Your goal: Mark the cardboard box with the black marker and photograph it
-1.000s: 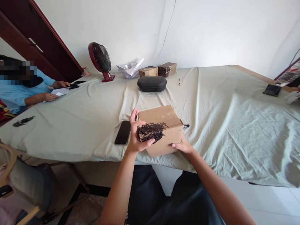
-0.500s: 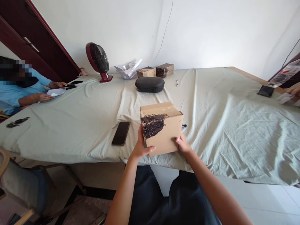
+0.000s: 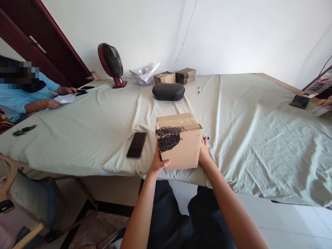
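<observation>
A cardboard box point(image 3: 185, 148) with dense black scribble over its upper left corner is tilted near the table's front edge. My left hand point(image 3: 157, 160) is closed on its left side, thumb on the front face and the other fingers hidden behind. Along the box's right side is my right hand point(image 3: 204, 152), with a fingertip at a black pen or marker point(image 3: 208, 138). Most of that hand's fingers are out of sight, so its grip is unclear. To the left of the box lies a dark phone point(image 3: 136, 145).
Behind the box are a black zip case point(image 3: 168, 92), two scribbled boxes point(image 3: 185, 76), a basket of papers point(image 3: 144, 76), a small pen point(image 3: 199, 90) and a fan point(image 3: 111, 62). A person point(image 3: 38, 95) holds paper at left. Another hand point(image 3: 325, 102) shows at far right.
My right hand has moved its thumb off the box's front face and slid back along the right side to the black pen or marker. My left hand keeps its hold. The view has shifted slightly.
</observation>
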A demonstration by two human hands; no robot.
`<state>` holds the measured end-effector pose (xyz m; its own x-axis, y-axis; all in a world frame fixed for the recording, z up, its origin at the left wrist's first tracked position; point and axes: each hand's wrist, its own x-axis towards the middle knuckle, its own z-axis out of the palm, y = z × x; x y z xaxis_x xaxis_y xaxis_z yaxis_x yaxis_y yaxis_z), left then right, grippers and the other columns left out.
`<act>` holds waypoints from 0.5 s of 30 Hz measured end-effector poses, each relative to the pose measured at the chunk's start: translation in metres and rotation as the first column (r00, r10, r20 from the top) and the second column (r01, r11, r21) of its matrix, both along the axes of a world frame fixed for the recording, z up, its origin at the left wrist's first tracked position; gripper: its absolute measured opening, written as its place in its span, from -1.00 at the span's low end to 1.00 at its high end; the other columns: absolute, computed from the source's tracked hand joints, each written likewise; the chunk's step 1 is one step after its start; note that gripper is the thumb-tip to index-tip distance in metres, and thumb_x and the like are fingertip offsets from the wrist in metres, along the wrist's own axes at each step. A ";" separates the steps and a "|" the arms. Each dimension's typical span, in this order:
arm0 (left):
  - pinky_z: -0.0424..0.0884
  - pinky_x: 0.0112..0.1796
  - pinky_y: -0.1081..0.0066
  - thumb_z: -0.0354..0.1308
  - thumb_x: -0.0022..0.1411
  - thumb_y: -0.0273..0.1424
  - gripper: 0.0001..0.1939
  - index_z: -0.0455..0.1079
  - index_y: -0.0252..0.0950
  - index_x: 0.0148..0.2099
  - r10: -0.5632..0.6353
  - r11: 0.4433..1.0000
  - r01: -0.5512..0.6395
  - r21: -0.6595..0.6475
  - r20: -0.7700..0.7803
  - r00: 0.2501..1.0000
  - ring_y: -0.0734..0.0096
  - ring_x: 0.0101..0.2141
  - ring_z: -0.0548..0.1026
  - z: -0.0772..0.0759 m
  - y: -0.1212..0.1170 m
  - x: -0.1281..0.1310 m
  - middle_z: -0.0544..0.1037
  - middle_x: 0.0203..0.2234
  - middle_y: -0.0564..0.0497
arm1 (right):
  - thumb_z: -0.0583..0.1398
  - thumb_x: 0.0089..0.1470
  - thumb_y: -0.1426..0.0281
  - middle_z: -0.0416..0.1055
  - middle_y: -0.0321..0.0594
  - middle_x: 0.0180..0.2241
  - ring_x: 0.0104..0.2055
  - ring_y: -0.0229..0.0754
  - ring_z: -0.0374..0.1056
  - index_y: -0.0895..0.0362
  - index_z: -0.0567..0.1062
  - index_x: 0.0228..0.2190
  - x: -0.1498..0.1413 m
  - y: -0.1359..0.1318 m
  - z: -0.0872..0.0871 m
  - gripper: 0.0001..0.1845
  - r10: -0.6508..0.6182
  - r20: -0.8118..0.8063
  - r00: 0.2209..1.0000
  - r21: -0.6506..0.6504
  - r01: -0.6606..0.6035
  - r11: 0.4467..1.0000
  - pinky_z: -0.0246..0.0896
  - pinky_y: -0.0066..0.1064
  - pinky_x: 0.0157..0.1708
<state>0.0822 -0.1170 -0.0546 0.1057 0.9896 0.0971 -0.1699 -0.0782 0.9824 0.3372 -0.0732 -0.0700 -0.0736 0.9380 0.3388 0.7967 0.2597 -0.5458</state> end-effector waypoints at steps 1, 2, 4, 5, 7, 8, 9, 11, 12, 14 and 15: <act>0.45 0.25 -0.07 0.55 -0.27 0.19 0.21 0.31 -0.19 0.37 0.004 1.000 -0.004 0.007 0.000 1.000 -0.27 0.25 0.51 -0.001 0.001 0.000 0.60 0.14 -0.26 | 0.04 0.35 0.38 0.58 -0.01 0.01 0.23 0.20 0.29 0.01 0.70 -0.07 -0.001 0.000 0.001 -0.58 -0.010 0.058 0.998 -0.019 0.012 1.000 -0.36 0.42 0.45; 0.44 0.26 -0.09 0.54 -0.27 0.19 0.20 0.32 -0.20 0.37 0.009 1.000 -0.010 0.014 0.003 1.000 -0.28 0.26 0.50 -0.003 0.001 0.000 0.61 0.11 -0.25 | 0.06 0.34 0.39 0.57 -0.01 0.00 0.19 0.19 0.29 0.02 0.69 -0.11 -0.001 -0.001 0.003 -0.61 -0.020 0.115 0.993 -0.037 0.024 0.999 -0.25 0.37 0.43; 0.42 0.27 -0.12 0.53 -0.25 0.20 0.18 0.34 -0.21 0.36 0.019 1.000 -0.019 0.023 0.018 1.000 -0.29 0.28 0.48 -0.005 0.003 0.000 0.62 0.08 -0.26 | 0.08 0.33 0.40 0.54 0.01 -0.03 0.13 0.18 0.28 0.05 0.67 -0.16 -0.003 -0.004 0.010 -0.66 -0.024 0.225 0.974 -0.078 0.042 0.996 0.01 0.21 0.31; 0.42 0.28 -0.13 0.52 -0.24 0.20 0.18 0.34 -0.22 0.36 0.026 0.999 -0.026 0.025 0.028 0.999 -0.30 0.29 0.47 -0.006 0.003 0.000 0.62 0.09 -0.27 | 0.09 0.34 0.40 0.53 0.02 -0.05 0.10 0.18 0.28 0.06 0.66 -0.17 -0.004 -0.006 0.014 -0.68 -0.021 0.275 0.961 -0.101 0.050 0.994 0.10 0.11 0.22; 0.42 0.28 -0.13 0.50 -0.21 0.21 0.17 0.34 -0.24 0.37 0.038 0.999 -0.039 0.024 0.046 0.998 -0.30 0.30 0.46 -0.008 0.005 0.000 0.60 0.12 -0.29 | 0.08 0.36 0.40 0.52 0.04 -0.08 0.06 0.17 0.29 0.09 0.63 -0.15 -0.007 -0.010 0.023 -0.71 -0.021 0.362 0.932 -0.135 0.075 0.988 0.16 -0.07 0.06; 0.42 0.28 -0.13 0.49 -0.21 0.21 0.18 0.33 -0.24 0.38 0.044 0.999 -0.045 0.023 0.052 0.998 -0.30 0.30 0.46 -0.009 0.005 0.000 0.59 0.15 -0.29 | 0.08 0.37 0.41 0.52 0.05 -0.08 0.03 0.15 0.31 0.11 0.61 -0.14 -0.009 -0.012 0.027 -0.72 -0.027 0.395 0.918 -0.145 0.091 0.985 0.16 -0.13 -0.01; 0.43 0.27 -0.13 0.49 -0.20 0.21 0.19 0.32 -0.25 0.39 0.052 0.998 -0.053 0.022 0.060 0.997 -0.30 0.29 0.47 -0.009 0.005 0.001 0.58 0.19 -0.30 | 0.08 0.37 0.42 0.53 0.06 -0.08 0.01 0.13 0.33 0.13 0.60 -0.14 -0.011 -0.013 0.031 -0.73 -0.035 0.420 0.907 -0.151 0.108 0.983 0.15 -0.18 -0.06; 0.44 0.27 -0.12 0.49 -0.21 0.20 0.22 0.28 -0.24 0.42 0.066 0.998 -0.067 0.018 0.083 0.994 -0.30 0.28 0.48 -0.009 0.006 0.002 0.54 0.25 -0.30 | 0.08 0.37 0.44 0.54 0.05 -0.12 -0.07 0.08 0.36 0.15 0.58 -0.15 -0.015 -0.016 0.038 -0.75 -0.060 0.444 0.894 -0.164 0.147 0.975 0.12 -0.24 -0.18; 0.45 0.26 -0.11 0.49 -0.21 0.20 0.23 0.26 -0.24 0.43 0.071 0.997 -0.073 0.012 0.095 0.993 -0.30 0.28 0.49 -0.009 0.006 0.003 0.52 0.28 -0.31 | 0.09 0.37 0.44 0.54 0.03 -0.14 -0.10 0.05 0.38 0.14 0.57 -0.15 -0.016 -0.017 0.042 -0.76 -0.074 0.445 0.892 -0.173 0.167 0.971 0.09 -0.26 -0.24; 0.45 0.27 -0.11 0.50 -0.23 0.19 0.25 0.25 -0.23 0.44 0.080 0.997 -0.080 0.000 0.111 0.991 -0.31 0.29 0.48 -0.009 0.006 0.004 0.49 0.30 -0.31 | 0.09 0.36 0.45 0.54 -0.01 -0.19 -0.16 0.02 0.39 0.13 0.56 -0.15 -0.019 -0.019 0.047 -0.77 -0.099 0.443 0.891 -0.192 0.202 0.960 0.01 -0.28 -0.34; 0.44 0.27 -0.11 0.51 -0.23 0.18 0.25 0.25 -0.23 0.43 0.080 0.997 -0.079 -0.008 0.112 0.991 -0.31 0.29 0.47 -0.009 0.007 0.004 0.49 0.31 -0.31 | 0.09 0.35 0.46 0.54 -0.02 -0.20 -0.18 0.01 0.40 0.13 0.56 -0.15 -0.020 -0.019 0.049 -0.77 -0.108 0.442 0.891 -0.200 0.215 0.956 -0.03 -0.28 -0.37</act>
<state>0.0862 -0.1105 -0.0639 0.0154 0.9948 0.1009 -0.2723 -0.0929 0.9577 0.3172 -0.0922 -0.0210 0.0003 0.9971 0.0763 0.9841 0.0132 -0.1773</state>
